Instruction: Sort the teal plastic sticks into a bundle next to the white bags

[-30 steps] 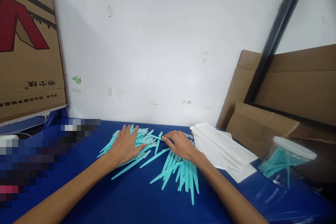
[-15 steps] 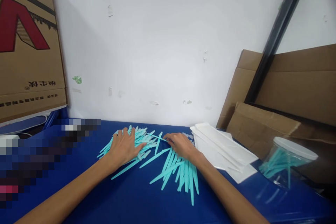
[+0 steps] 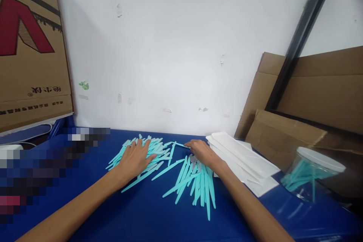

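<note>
Many slim, tapered teal sticks with pale, wider heads, looking like eyebrow razors, lie in two groups. My left hand [image 3: 136, 160] rests with spread fingers on the left pile of razors [image 3: 157, 147]. My right hand [image 3: 202, 152] is closed, its fingertips pinching the end of one teal razor [image 3: 180, 145] that points left toward the pile. Below my right hand, the right group of razors [image 3: 195, 185] fans out toward me, its grey heads gathered at the far end. A few loose razors [image 3: 167, 170] lie between the groups.
White paper-like sheets or bags [image 3: 241, 159] lie to the right. Beyond them stands a clear jar [image 3: 306, 181] with a white lid and teal sticks inside. Cardboard [image 3: 286, 128] leans at the right, and a large carton [image 3: 31, 72] stands left. The blue tabletop [image 3: 159, 215] meets a white wall.
My right hand has moved slightly right and up with the pinched razor, uncovering the grey heads below it. The left hand stays on its pile, barely shifted.
</note>
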`<state>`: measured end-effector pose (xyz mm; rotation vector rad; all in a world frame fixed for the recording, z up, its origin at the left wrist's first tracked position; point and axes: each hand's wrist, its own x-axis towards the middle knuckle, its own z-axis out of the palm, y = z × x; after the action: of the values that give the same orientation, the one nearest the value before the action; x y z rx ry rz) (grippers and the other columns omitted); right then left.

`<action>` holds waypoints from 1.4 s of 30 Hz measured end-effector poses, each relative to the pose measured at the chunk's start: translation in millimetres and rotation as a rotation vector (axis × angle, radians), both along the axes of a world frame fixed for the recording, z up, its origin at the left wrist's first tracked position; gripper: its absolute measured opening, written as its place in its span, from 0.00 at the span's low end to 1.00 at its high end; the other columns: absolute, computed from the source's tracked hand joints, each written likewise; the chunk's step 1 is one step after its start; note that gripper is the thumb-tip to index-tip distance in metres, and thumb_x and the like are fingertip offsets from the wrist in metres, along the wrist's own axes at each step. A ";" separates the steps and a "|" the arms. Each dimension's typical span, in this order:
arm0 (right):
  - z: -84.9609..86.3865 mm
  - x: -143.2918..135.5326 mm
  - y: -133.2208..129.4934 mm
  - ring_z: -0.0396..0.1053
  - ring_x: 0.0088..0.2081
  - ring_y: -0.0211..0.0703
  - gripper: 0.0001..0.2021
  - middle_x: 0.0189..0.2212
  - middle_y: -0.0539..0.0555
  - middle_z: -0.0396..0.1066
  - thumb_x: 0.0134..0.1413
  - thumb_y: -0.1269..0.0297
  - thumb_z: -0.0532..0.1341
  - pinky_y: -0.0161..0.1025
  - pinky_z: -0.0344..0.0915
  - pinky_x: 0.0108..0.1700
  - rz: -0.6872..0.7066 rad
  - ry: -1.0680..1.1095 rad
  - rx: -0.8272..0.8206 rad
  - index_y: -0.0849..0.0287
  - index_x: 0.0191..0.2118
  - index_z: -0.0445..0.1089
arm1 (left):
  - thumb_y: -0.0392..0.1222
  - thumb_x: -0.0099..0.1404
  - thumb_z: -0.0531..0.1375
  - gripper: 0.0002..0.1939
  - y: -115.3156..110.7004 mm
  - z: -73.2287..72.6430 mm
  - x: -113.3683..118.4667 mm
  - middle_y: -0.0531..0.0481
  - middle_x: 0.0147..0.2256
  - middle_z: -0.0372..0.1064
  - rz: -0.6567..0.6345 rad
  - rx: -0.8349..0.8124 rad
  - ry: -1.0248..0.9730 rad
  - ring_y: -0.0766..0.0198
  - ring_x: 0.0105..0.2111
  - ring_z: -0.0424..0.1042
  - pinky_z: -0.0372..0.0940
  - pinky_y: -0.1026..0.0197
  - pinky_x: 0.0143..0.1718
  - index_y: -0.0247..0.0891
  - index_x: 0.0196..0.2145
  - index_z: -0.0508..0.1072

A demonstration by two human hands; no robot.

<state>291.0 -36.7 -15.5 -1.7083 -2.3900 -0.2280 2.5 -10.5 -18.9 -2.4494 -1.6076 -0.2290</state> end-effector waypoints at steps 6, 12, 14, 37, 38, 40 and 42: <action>0.2 -2.8 -3.1 0.70 0.51 0.49 0.18 0.50 0.58 0.73 0.65 0.67 0.53 0.39 0.64 0.48 -0.022 0.033 0.017 0.57 0.57 0.68 | 0.51 0.71 0.47 0.29 3.3 -4.1 -2.5 0.31 0.58 0.61 -0.061 0.025 0.022 0.37 0.54 0.63 0.61 0.43 0.49 0.34 0.64 0.57; 1.2 -8.1 -6.1 0.65 0.57 0.52 0.22 0.56 0.59 0.69 0.69 0.62 0.45 0.45 0.60 0.56 0.034 0.075 -0.003 0.60 0.62 0.63 | 0.55 0.70 0.46 0.32 4.7 -7.6 -2.2 0.31 0.58 0.61 -0.055 0.004 -0.030 0.36 0.56 0.61 0.59 0.41 0.52 0.35 0.64 0.58; 0.6 -9.3 -6.8 0.68 0.55 0.52 0.22 0.55 0.59 0.70 0.70 0.60 0.45 0.46 0.61 0.54 0.027 0.092 -0.054 0.59 0.64 0.60 | 0.56 0.69 0.46 0.31 4.3 -6.8 -1.6 0.31 0.57 0.62 -0.060 0.000 -0.040 0.36 0.56 0.62 0.59 0.40 0.52 0.35 0.63 0.60; 15.9 -49.3 -30.3 0.71 0.45 0.46 0.15 0.44 0.54 0.75 0.67 0.55 0.51 0.42 0.62 0.49 0.225 0.297 -0.030 0.55 0.47 0.71 | 0.52 0.66 0.47 0.32 3.8 12.0 -8.3 0.39 0.66 0.50 -0.105 -0.119 -0.119 0.36 0.64 0.50 0.48 0.36 0.60 0.47 0.67 0.53; 15.2 -48.2 -29.9 0.71 0.44 0.47 0.17 0.42 0.55 0.75 0.66 0.52 0.52 0.42 0.62 0.48 0.211 0.261 -0.029 0.55 0.45 0.72 | 0.51 0.67 0.44 0.31 7.2 15.8 -11.8 0.38 0.65 0.53 -0.086 -0.115 -0.155 0.38 0.64 0.51 0.50 0.36 0.59 0.46 0.66 0.54; 13.0 -47.5 -29.4 0.71 0.43 0.48 0.20 0.40 0.55 0.75 0.63 0.46 0.54 0.43 0.62 0.47 0.199 0.217 -0.044 0.56 0.43 0.73 | 0.53 0.70 0.38 0.30 16.6 21.1 -21.1 0.36 0.60 0.60 -0.002 -0.043 -0.236 0.39 0.61 0.56 0.54 0.38 0.56 0.43 0.64 0.60; 10.4 -49.2 -29.5 0.71 0.44 0.49 0.23 0.40 0.55 0.75 0.60 0.41 0.55 0.44 0.61 0.49 0.192 0.211 -0.048 0.55 0.43 0.73 | 0.59 0.69 0.32 0.36 26.8 23.0 -31.4 0.32 0.52 0.68 0.116 -0.063 -0.265 0.37 0.56 0.63 0.58 0.37 0.51 0.38 0.61 0.64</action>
<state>241.8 -66.2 -5.0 -1.4283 -2.3962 0.0366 -28.9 16.3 4.2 -2.4447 -1.8834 -0.5111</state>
